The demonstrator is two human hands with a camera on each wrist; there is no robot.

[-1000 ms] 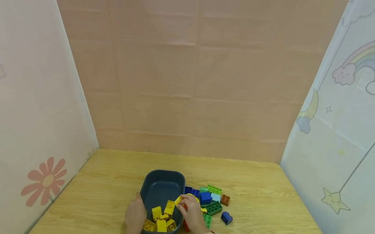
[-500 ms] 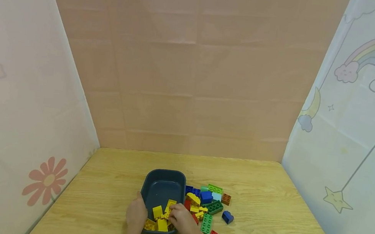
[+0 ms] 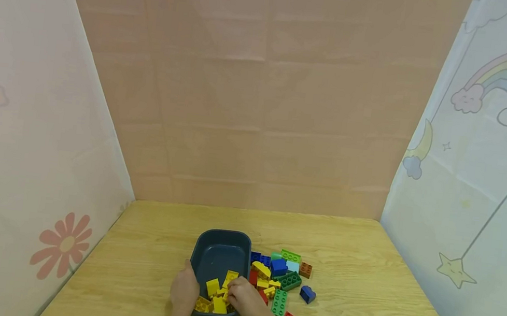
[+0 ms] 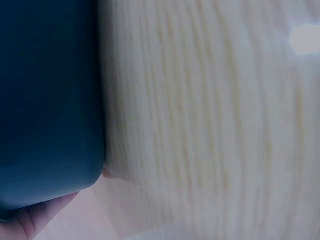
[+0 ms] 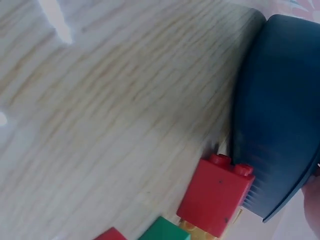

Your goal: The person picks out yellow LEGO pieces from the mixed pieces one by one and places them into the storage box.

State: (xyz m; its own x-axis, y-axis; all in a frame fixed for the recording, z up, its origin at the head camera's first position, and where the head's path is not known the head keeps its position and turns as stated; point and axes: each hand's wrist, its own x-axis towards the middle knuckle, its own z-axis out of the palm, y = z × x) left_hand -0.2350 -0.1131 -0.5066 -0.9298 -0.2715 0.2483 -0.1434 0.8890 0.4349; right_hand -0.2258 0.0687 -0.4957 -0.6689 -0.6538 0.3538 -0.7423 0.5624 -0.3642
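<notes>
A dark blue plastic bin (image 3: pixel 221 235) stands on the wooden table with several yellow building bricks (image 3: pixel 219 305) at its near end. My left hand (image 3: pixel 184 291) holds the bin's left side, thumb along the rim; in the left wrist view, fingers (image 4: pixel 37 217) show at the bin's edge. Inside the bin, over its right rim, my right hand (image 3: pixel 247 299) has bent fingers at a yellow brick (image 3: pixel 225 297) among the others. Its fingertips are partly hidden by the hand. In the right wrist view, only a bit of the hand shows beyond the bin wall (image 5: pixel 280 105).
Right of the bin lies a loose heap of bricks: a yellow curved one (image 3: pixel 261 269), a green one (image 3: pixel 279 303), a blue one (image 3: pixel 278 267) and more. A red brick (image 5: pixel 215 195) stands close against the bin. One blue brick (image 3: pixel 307 294) lies apart at the right.
My right hand has carried a yellow brick from the bin's right rim down into the bin, then shifted only slightly. The left hand has stayed on the bin.
</notes>
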